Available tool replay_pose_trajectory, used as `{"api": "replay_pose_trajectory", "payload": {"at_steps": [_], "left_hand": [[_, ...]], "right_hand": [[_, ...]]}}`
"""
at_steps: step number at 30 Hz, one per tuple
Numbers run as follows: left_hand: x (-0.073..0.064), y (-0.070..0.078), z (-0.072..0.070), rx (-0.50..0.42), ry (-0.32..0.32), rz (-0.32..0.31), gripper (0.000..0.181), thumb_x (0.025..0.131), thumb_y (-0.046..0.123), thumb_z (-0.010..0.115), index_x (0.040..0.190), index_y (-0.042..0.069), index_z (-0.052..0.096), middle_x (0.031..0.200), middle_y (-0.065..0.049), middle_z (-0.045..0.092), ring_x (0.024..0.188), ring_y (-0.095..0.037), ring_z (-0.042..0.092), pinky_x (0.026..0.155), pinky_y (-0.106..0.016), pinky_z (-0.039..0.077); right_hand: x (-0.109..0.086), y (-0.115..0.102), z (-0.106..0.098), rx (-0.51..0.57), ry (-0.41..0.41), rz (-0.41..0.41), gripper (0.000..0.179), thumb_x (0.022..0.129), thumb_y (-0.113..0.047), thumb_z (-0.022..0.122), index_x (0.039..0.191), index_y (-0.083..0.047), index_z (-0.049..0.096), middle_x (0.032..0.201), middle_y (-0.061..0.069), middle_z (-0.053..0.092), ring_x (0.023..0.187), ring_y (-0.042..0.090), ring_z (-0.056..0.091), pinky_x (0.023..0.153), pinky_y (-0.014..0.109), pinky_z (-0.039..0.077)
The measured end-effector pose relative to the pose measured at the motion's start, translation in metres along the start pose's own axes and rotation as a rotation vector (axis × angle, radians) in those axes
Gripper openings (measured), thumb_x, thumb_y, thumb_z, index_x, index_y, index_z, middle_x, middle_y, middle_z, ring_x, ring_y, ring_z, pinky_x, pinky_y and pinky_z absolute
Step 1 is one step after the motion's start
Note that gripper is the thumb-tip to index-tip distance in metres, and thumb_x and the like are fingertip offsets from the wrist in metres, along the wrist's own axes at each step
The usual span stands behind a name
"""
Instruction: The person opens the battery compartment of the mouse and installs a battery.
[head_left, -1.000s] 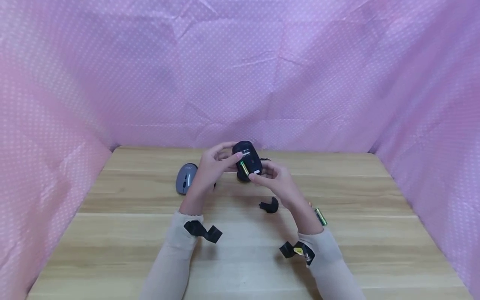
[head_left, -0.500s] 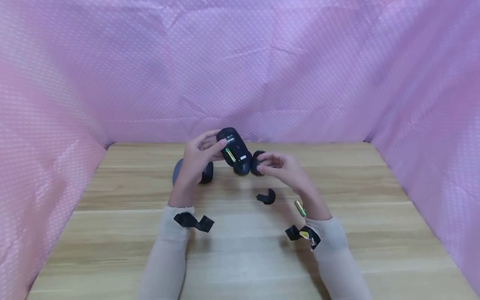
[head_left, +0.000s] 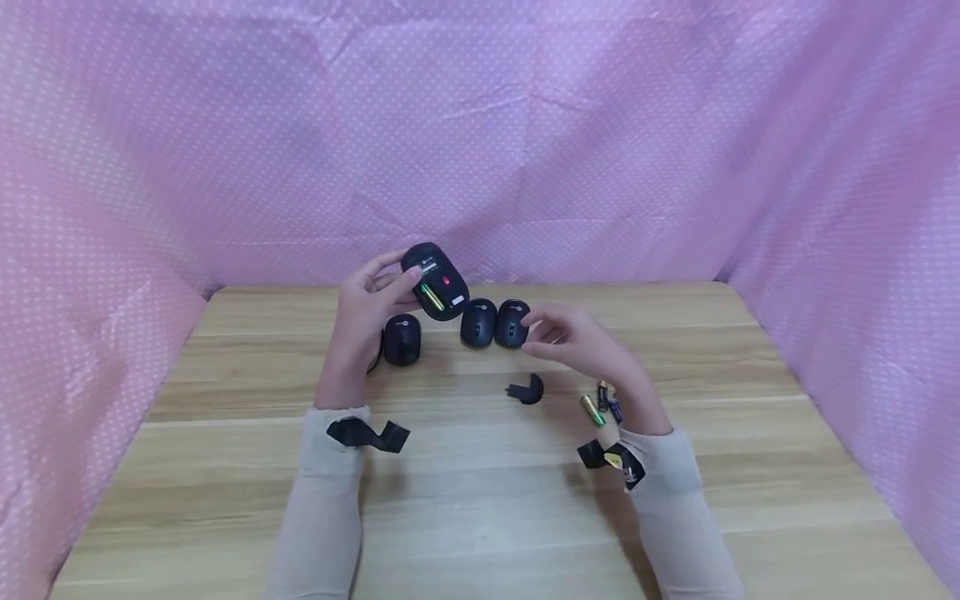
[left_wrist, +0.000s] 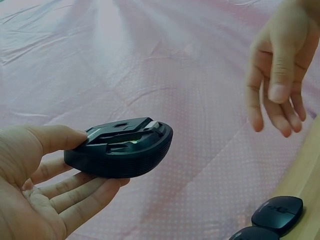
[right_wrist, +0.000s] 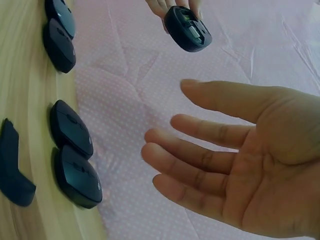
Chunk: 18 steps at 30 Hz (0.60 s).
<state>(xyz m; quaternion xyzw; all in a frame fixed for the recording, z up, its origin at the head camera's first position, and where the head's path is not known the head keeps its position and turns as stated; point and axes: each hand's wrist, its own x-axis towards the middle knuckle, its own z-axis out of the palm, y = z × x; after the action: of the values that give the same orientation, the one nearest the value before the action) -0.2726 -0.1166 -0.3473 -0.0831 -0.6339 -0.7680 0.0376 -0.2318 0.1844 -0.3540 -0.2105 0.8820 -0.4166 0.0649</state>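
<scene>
My left hand (head_left: 360, 312) holds a black computer mouse (head_left: 450, 300) up above the table, underside facing me, thumb on its base and fingers behind. A green-and-gold battery (head_left: 432, 297) lies in its uncovered compartment, and a red light (head_left: 446, 281) glows on the base. In the left wrist view the same mouse (left_wrist: 130, 155) is seen from the side. My right hand (head_left: 573, 337) hovers to the right, empty, with loosely bent fingers as the right wrist view shows. Below it on the table lies a curved black piece (head_left: 533, 389) with a narrow tab, resembling a battery cover.
Two black mice (head_left: 478, 323) stand side by side at the table's back. Another black mouse (head_left: 402, 340) sits near my left wrist, which partly hides a further one. A loose green battery (head_left: 592, 410) and dark batteries (head_left: 602, 396) lie by my right forearm. Pink sheeting (head_left: 480, 150) surrounds the table.
My right hand has let go of the mouse and drawn back to the right. The left hand has carried it left and up. A red light now shows on its base.
</scene>
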Motion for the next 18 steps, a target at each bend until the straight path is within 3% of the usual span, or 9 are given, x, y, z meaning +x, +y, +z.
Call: {"api": "replay_pose_trajectory", "payload": {"at_steps": [7,12,18], "left_hand": [[0.002,-0.005,-0.007,0.019,-0.007,0.005,0.042,0.095,0.01,0.072,0.133,-0.002,0.061,0.091,0.003,0.077,0.071,-0.013,0.076,0.074,-0.031,0.066],[0.001,-0.008,-0.005,0.058,-0.005,-0.003,0.042,0.095,0.013,0.073,0.133,0.001,0.063,0.092,0.004,0.076,0.072,-0.012,0.076,0.077,-0.036,0.066],[0.003,-0.008,0.002,0.067,-0.019,-0.015,0.043,0.095,0.015,0.074,0.135,0.003,0.062,0.098,0.001,0.075,0.074,-0.013,0.076,0.077,-0.034,0.066]], "right_hand": [[0.005,0.008,0.014,-0.133,-0.141,0.004,0.038,0.096,-0.017,0.071,0.13,-0.002,0.064,0.113,0.015,0.072,0.106,0.026,0.067,0.094,0.046,0.059],[0.009,0.018,0.024,-0.315,-0.199,-0.026,0.038,0.094,-0.014,0.073,0.128,0.0,0.065,0.119,0.018,0.071,0.112,0.032,0.066,0.099,0.05,0.057],[0.007,0.033,0.029,-0.519,-0.204,-0.147,0.034,0.086,-0.007,0.08,0.119,-0.002,0.071,0.116,0.012,0.073,0.111,0.027,0.068,0.098,0.043,0.059]]}}
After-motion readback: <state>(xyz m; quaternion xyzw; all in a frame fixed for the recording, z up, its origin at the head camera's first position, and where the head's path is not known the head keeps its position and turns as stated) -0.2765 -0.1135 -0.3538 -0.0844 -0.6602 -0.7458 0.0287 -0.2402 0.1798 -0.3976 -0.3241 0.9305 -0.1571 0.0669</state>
